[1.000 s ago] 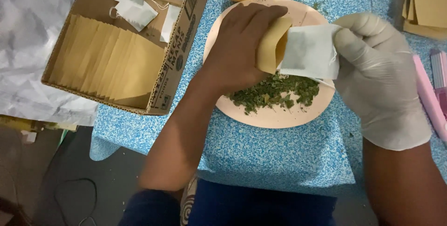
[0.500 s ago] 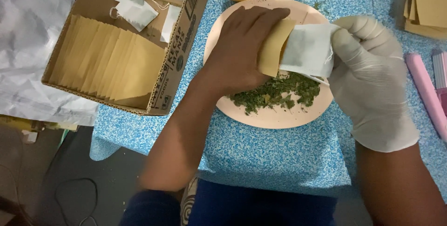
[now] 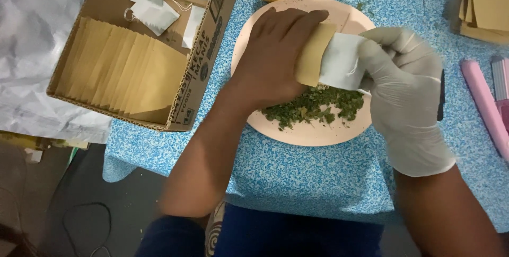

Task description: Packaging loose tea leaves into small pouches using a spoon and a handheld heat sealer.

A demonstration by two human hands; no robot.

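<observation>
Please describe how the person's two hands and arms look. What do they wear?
The left hand is bare, with no glove, and the left forearm has no sleeve. The right hand wears a thin whitish disposable glove ending at the wrist; the forearm above it is also unsleeved. No watch or ring shows.

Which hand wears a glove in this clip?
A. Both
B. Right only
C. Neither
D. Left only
B. The right hand is in a white glove and holds the white bag; the left hand is bare, holding the tan envelope over the plate of green leaves.
</observation>
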